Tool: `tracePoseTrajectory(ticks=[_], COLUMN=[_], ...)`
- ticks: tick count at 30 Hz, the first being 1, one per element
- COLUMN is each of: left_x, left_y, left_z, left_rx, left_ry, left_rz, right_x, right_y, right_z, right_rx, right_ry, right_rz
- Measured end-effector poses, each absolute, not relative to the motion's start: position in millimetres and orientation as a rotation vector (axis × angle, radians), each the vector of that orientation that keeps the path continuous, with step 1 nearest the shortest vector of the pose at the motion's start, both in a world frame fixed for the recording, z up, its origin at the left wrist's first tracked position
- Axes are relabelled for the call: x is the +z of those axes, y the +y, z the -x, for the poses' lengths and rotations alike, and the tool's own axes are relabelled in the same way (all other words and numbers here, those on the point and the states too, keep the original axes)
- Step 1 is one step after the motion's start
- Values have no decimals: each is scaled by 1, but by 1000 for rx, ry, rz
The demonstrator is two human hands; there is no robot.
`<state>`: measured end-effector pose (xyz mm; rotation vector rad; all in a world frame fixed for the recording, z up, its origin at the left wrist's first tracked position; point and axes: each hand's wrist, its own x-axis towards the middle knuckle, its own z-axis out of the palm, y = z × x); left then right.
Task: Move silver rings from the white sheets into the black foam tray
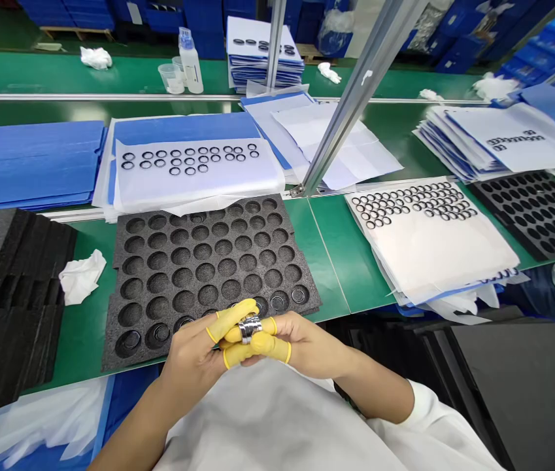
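Note:
My left hand (193, 353) and my right hand (301, 343) meet close to my body, fingertips in yellow finger cots. Together they pinch a small stack of shiny metal rings (250, 328) between them. Just beyond the hands lies a black foam tray (208, 261) with rows of round pockets; a few pockets along its near row hold rings. A white sheet (193, 171) behind the tray carries rows of loose dark rings.
A crumpled white cloth (81, 276) lies left of the tray, beside stacked black foam trays (7, 288). Another ring-covered sheet (429, 229) is at right. A slanted metal post (355, 98) rises mid-table. A bottle and cups (184, 65) stand at the back.

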<state>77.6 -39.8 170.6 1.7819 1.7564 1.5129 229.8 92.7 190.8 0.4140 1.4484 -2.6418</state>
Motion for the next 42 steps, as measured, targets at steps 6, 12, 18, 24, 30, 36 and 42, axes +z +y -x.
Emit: tracePoseTrajectory(ticks=[6, 12, 18, 24, 30, 36, 42], left_x=[162, 165, 176, 176, 183, 188, 185], left_y=[-42, -46, -48, -44, -40, -38, -40], left_z=[-78, -73, -74, -83, -85, -84, -85], left_rx=[1477, 1321, 1333, 1473, 1537, 1552, 1520], left_ry=[1719, 1623, 1494, 1570, 1572, 1552, 1528], left_rz=[-1903, -1714, -1342, -1215, -1157, -1235, -1177], right_x=[187, 187, 192, 176, 174, 175, 179], right_y=[89, 87, 90, 87, 90, 90, 89], right_z=[-229, -230, -229, -230, -231, -231, -236], right_rx=[-2698, -2709, -2553, -2225, -2038, -1977, -1940], right_ry=[1457, 1673, 2169, 2725, 2946, 2993, 2947], right_rz=[-418, -361, -299, -185, -122, -78, -155])
